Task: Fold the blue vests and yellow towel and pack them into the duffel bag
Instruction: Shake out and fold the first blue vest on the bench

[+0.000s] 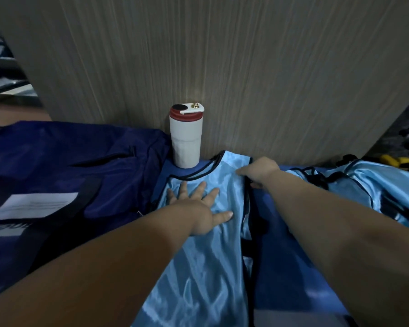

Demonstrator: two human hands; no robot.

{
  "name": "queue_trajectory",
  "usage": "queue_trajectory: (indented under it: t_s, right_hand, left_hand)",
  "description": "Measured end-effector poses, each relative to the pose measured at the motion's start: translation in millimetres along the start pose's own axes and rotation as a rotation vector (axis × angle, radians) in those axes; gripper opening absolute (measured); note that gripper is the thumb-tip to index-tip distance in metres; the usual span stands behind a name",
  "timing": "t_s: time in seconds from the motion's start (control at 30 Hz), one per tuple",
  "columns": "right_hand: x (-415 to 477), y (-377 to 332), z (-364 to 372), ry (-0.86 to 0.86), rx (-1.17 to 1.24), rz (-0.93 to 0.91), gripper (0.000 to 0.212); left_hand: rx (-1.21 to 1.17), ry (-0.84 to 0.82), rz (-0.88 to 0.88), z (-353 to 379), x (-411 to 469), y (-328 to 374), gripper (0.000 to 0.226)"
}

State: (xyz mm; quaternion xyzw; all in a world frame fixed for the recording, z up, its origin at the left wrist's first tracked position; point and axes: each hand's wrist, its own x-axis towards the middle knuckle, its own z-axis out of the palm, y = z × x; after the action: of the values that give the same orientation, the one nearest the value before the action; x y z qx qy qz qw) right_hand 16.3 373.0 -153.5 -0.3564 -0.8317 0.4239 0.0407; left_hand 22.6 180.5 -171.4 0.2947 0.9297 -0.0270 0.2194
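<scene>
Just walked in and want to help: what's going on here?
A person is flattening a vest laid out in front of them. The left hand presses flat on it, and the right hand is at its shoulder edge, grip unclear. More vests lie heaped to the right, unfolded. The duffel lies to the left.

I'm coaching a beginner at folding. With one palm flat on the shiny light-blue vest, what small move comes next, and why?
Probably carry the right hand, seemingly pinching the far right shoulder of the shiny light-blue vest, leftward over the flat left hand: the vest lies spread unfolded, and that palm pins it.
</scene>
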Motion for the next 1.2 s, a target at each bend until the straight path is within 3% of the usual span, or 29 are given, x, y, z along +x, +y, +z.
queue_trajectory:
  t_s: [0.1, 0.37, 0.57, 0.73, 0.87, 0.93, 1.03, 1.1, 1.2]
  right_hand:
    - [0.1, -2.3, 9.2, -0.070, 0.252, 0.055, 0.053]
    - [5.0, 1.6, 2.7, -0.219, 0.466, 0.160, 0.035]
    - [10.3, -0.4, -6.8, -0.163, 0.591, 0.147, 0.023]
    - [29.5, 19.4, -38.6, 0.101, 0.618, 0.131, 0.040]
    - [20.2, 24.7, -71.6, 0.064, 0.700, 0.058, 0.038]
    - [17.7, 26.0, -77.9, 0.050, 0.726, -0.017, 0.049]
    - [2.6, 25.2, -77.2, 0.159, 0.480, -0.225, 0.061]
    - [-14.9, 28.1, -72.5, 0.232, 0.115, -0.463, 0.071]
    - [-41.8, 38.1, -60.3, 0.165, -0.226, -0.765, 0.090]
  left_hand:
    - [-0.020, 0.019, 0.020, 1.5, -3.3, -1.6, 0.081]
    - [-0.003, 0.056, 0.071, 8.2, -1.9, -2.8, 0.078]
    - [0.000, 0.061, 0.146, 5.3, 6.2, 3.1, 0.075]
    - [-0.038, 0.135, 0.268, 8.0, 10.0, 15.4, 0.075]
    - [0.029, 0.117, 0.285, 15.0, 9.8, 12.2, 0.080]
    - [0.017, 0.106, 0.277, 14.2, 8.7, 10.8, 0.081]
    - [-0.149, 0.120, 0.249, 7.1, 9.6, 10.6, 0.075]
    - [-0.400, 0.145, 0.216, -0.6, 10.1, 7.9, 0.066]
    - [-0.860, 0.157, 0.164, -8.7, 10.5, 0.6, 0.060]
